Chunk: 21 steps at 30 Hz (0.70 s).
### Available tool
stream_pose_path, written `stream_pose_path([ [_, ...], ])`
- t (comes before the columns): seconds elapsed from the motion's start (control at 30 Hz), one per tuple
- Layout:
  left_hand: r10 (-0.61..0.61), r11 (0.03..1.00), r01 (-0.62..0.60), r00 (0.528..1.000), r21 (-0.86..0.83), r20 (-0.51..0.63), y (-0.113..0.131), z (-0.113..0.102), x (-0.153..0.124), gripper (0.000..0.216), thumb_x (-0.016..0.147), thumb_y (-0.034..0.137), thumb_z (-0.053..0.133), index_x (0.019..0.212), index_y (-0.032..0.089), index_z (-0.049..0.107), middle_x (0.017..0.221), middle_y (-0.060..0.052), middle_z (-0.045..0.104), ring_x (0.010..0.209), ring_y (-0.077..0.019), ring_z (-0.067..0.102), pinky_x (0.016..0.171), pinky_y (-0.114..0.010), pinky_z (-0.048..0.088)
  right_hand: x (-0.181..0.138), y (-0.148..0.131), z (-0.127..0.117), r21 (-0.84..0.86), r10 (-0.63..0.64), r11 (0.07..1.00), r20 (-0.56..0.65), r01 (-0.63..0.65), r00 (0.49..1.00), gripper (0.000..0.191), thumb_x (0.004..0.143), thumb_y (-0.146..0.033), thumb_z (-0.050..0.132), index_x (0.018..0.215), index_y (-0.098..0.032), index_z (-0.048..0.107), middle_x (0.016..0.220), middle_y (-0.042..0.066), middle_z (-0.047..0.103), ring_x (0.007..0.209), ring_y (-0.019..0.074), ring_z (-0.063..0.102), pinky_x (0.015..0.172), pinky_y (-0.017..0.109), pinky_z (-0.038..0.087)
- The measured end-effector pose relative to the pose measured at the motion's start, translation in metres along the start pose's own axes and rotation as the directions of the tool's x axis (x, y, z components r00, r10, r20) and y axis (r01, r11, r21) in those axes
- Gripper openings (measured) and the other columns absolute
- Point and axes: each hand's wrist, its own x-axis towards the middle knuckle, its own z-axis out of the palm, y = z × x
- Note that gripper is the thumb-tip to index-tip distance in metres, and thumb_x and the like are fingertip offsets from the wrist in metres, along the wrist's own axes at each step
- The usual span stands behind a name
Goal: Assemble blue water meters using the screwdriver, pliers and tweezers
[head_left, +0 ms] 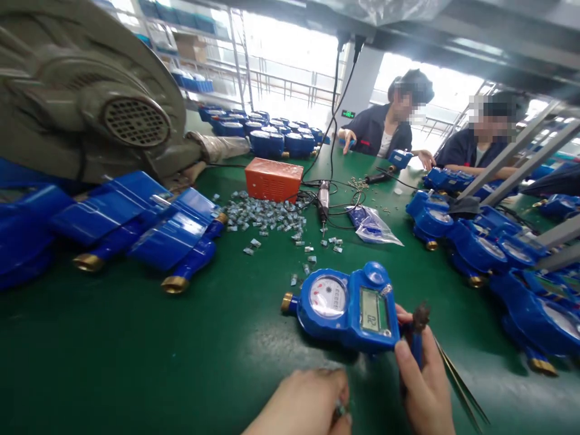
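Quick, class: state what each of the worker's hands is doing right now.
Left hand: closed, pinching a small metal clip.
Right hand: closed on the blue water meter, tweezers tucked alongside.

I am wearing the only camera on my head, and it is looking forward and down across the green tabletop [136,350]. My hands [421,386] are showing close at the bottom edge, while two people are sitting far across.
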Motion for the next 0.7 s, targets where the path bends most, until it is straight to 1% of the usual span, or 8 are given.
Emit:
stream_pose_path([
  [0.1, -0.103, 0.985, 0.128, 0.975, 0.117, -0.199, -0.011, -0.052, -0.015, 0.011, 0.080, 0.026, 0.050, 0.076, 0.026, 0.060, 0.071, 0.001, 0.065, 0.065, -0.0190, 0.060, 0.056, -0.026, 0.035, -0.004, 0.003, 0.000, 0.039, 0.065, 0.997, -0.012, -0.064, 0.998, 0.043, 0.083, -0.048, 0.055, 0.118, -0.025, 0.047, 0.129, 0.010, 0.051, 0.119, 0.0290, 0.048, 0.094, 0.038, 0.042],
  [0.17, -0.131, 0.941, 0.238, 0.913, 0.242, -0.385, -0.022, -0.082, -0.010, 0.017, 0.084, 0.030, 0.045, 0.087, 0.025, 0.061, 0.080, -0.002, 0.065, 0.071, -0.0210, 0.061, 0.061, -0.028, 0.039, -0.006, 0.003, 0.001, 0.075, 0.096, 0.993, -0.027, -0.094, 0.995, 0.045, 0.082, -0.050, 0.054, 0.118, -0.024, 0.047, 0.130, 0.010, 0.050, 0.119, 0.0298, 0.048, 0.094, 0.039, 0.041],
  [0.23, -0.061, 0.888, 0.282, 0.855, 0.362, -0.515, -0.033, -0.099, 0.005, 0.031, 0.086, 0.031, 0.042, 0.111, 0.020, 0.057, 0.106, -0.009, 0.062, 0.090, -0.0262, 0.061, 0.074, -0.034, 0.044, -0.006, 0.002, 0.003, 0.088, 0.099, 0.992, -0.035, -0.096, 0.994, 0.046, 0.082, -0.050, 0.055, 0.118, -0.023, 0.047, 0.130, 0.012, 0.050, 0.120, 0.0302, 0.047, 0.096, 0.041, 0.039],
  [0.33, 0.046, 0.833, 0.294, 0.806, 0.468, -0.590, -0.044, -0.105, 0.036, 0.058, 0.086, 0.032, 0.045, 0.138, 0.010, 0.033, 0.139, -0.020, 0.039, 0.122, -0.0339, 0.043, 0.097, -0.043, 0.037, -0.005, 0.001, 0.003, 0.095, 0.082, 0.992, -0.047, -0.077, 0.996, 0.046, 0.081, -0.050, 0.056, 0.117, -0.022, 0.047, 0.127, 0.012, 0.051, 0.120, 0.0307, 0.045, 0.096, 0.042, 0.038],
  [0.4, 0.166, 0.829, 0.156, 0.848, 0.536, -0.504, -0.048, -0.105, 0.057, 0.059, 0.090, 0.032, 0.041, 0.143, 0.013, 0.024, 0.145, -0.017, 0.033, 0.131, -0.0295, 0.033, 0.105, -0.042, 0.029, -0.003, 0.002, 0.001, 0.106, 0.062, 0.993, -0.064, -0.055, 0.996, 0.044, 0.082, -0.050, 0.056, 0.115, -0.022, 0.049, 0.126, 0.012, 0.051, 0.119, 0.0303, 0.045, 0.094, 0.041, 0.038],
  [0.5, 0.347, 0.783, -0.128, 0.903, 0.609, -0.256, -0.054, -0.110, 0.090, 0.055, 0.091, 0.035, 0.041, 0.143, 0.024, 0.025, 0.149, -0.009, 0.030, 0.136, -0.0240, 0.026, 0.110, -0.042, 0.019, 0.000, 0.005, 0.000, 0.117, 0.031, 0.993, -0.100, -0.020, 0.995, 0.040, 0.082, -0.049, 0.055, 0.111, -0.022, 0.051, 0.125, 0.011, 0.052, 0.113, 0.0281, 0.049, 0.094, 0.041, 0.037],
  [0.6, 0.417, 0.718, -0.284, 0.906, 0.635, -0.066, -0.061, -0.114, 0.124, 0.058, 0.084, 0.035, 0.054, 0.138, 0.034, 0.034, 0.151, -0.005, 0.026, 0.139, -0.0305, 0.017, 0.109, -0.056, 0.005, 0.002, 0.008, 0.001, 0.116, 0.020, 0.993, -0.122, -0.006, 0.992, 0.040, 0.082, -0.050, 0.055, 0.110, -0.022, 0.052, 0.119, 0.010, 0.056, 0.107, 0.0267, 0.053, 0.093, 0.040, 0.038],
  [0.7, 0.480, 0.653, -0.404, 0.875, 0.640, 0.062, -0.059, -0.109, 0.157, 0.058, 0.082, 0.042, 0.057, 0.137, 0.036, 0.036, 0.151, -0.005, 0.027, 0.139, -0.0320, 0.014, 0.105, -0.061, -0.006, 0.003, 0.014, 0.004, 0.110, 0.028, 0.994, -0.116, -0.015, 0.993, 0.042, 0.080, -0.052, 0.057, 0.109, -0.022, 0.053, 0.114, 0.010, 0.058, 0.103, 0.0269, 0.055, 0.089, 0.038, 0.041],
])
